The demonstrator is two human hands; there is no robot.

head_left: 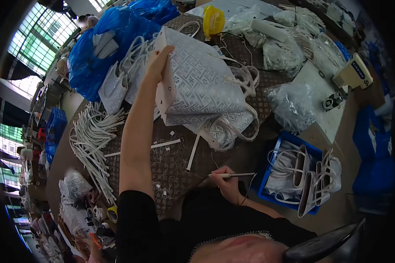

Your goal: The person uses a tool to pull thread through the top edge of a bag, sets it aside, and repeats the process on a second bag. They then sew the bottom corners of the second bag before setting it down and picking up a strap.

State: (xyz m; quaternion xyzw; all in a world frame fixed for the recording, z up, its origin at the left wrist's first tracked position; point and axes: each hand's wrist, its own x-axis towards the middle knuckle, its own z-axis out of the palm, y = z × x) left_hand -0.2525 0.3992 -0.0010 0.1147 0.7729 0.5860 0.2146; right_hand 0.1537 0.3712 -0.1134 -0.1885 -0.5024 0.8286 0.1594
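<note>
A silver-white patterned handbag (206,74) lies tilted on the table, its pale edge panel with small metal rivets facing left. My left hand (159,63) is closed on the upper part of that panel. Near the table's front edge, my right hand (227,186) grips an awl-like tool (239,175) with a pale handle and a thin shaft pointing right. The tool is apart from the bag. Between the hands lie a white strap with a metal end (192,153), another narrow strap (166,143), and scattered thread ends (169,164).
A bundle of white cord handles (92,140) lies at left, below blue plastic bags (96,57). A yellow fan (213,21) stands at the back. Clear plastic wrapping (294,103) covers the right side. Below it, a blue crate (262,193) holds several finished-looking bags.
</note>
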